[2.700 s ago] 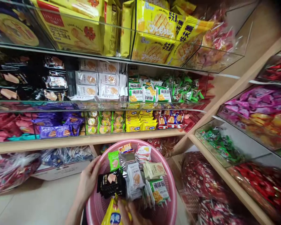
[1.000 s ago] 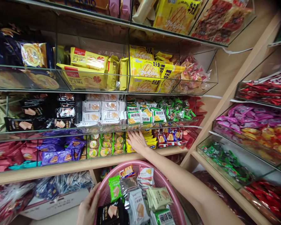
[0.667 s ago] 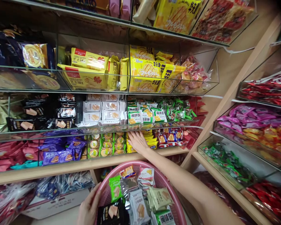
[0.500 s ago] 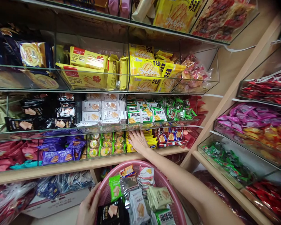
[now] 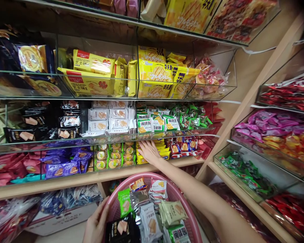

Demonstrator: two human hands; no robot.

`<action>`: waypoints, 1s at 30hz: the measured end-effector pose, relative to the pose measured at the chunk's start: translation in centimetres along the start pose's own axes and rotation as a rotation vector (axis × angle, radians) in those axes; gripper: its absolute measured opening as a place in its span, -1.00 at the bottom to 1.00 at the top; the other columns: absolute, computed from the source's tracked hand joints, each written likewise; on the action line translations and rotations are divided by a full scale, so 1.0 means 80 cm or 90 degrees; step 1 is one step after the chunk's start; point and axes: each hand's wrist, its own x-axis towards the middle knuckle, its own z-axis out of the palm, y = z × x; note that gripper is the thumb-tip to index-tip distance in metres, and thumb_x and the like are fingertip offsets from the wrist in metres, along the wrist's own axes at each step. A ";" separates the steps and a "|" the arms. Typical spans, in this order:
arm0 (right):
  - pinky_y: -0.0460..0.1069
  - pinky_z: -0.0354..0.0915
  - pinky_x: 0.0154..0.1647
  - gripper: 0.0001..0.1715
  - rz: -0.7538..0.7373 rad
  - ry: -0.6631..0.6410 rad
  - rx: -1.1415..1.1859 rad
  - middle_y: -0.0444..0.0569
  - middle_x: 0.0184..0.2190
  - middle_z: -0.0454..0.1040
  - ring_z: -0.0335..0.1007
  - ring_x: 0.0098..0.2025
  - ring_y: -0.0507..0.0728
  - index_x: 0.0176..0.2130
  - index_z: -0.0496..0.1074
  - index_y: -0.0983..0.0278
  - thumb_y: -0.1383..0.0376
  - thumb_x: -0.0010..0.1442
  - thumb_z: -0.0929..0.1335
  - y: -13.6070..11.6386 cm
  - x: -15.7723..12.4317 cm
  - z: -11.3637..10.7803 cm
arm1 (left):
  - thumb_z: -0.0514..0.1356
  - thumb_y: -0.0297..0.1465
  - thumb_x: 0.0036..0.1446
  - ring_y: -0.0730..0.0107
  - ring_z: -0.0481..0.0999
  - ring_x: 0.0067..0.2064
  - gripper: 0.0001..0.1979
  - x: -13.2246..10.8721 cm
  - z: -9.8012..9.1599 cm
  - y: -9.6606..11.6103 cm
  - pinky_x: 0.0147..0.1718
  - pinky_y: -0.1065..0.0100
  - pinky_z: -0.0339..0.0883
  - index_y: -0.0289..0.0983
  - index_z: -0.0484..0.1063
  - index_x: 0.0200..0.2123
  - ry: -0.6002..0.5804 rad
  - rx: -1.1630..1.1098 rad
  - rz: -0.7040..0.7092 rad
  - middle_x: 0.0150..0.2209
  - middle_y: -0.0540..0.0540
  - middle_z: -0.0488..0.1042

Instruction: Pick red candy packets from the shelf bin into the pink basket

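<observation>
A pink plastic basket is at the bottom centre, holding several wrapped snacks, among them a black packet, a white packet and a green packet. My left hand grips its left rim, thumb showing; the fingertips are partly hidden. My right hand reaches into the lowest clear shelf bin, over the yellow snack packets. Its fingers are stretched out and rest on those packets, the tips partly hidden. Nothing can be seen held in it.
Round biscuits in green-edged packs lie left of my right hand, blue-and-red packets to its right. The clear shelf edge runs just above it. A wooden ledge lies below the bins. Side shelves with sweets stand right.
The view has shifted very slightly. Both hands stay in nearly the same places, the left on the basket and the right at the yellow packets.
</observation>
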 end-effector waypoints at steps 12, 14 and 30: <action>0.18 -0.10 0.23 -0.47 -0.004 0.010 0.003 0.15 0.13 0.29 0.13 0.15 0.25 0.16 0.20 0.37 0.14 0.31 0.14 -0.001 -0.003 0.001 | 0.16 0.04 -0.11 0.04 0.35 0.13 -0.33 -0.001 0.001 -0.001 0.19 0.11 0.06 -0.34 0.47 -0.07 -0.003 -0.015 -0.017 0.01 -0.17 0.48; 0.18 -0.08 0.21 -0.47 0.002 0.016 0.002 0.17 0.12 0.30 0.15 0.13 0.25 0.15 0.22 0.39 0.14 0.32 0.14 0.000 -0.003 0.000 | 0.15 0.04 -0.10 0.04 0.34 0.14 -0.34 -0.001 0.001 -0.002 0.20 0.10 0.04 -0.34 0.46 -0.06 -0.006 -0.014 -0.018 0.02 -0.17 0.48; 0.11 0.14 -0.03 -0.64 0.027 0.004 -0.019 0.15 -0.03 0.38 0.23 -0.03 0.25 0.03 0.30 0.36 0.33 0.28 0.16 0.000 -0.001 -0.007 | 0.18 0.01 -0.10 0.01 0.36 0.12 -0.38 0.001 0.000 -0.007 0.19 0.08 0.04 -0.32 0.49 -0.09 0.001 -0.034 -0.007 0.00 -0.15 0.49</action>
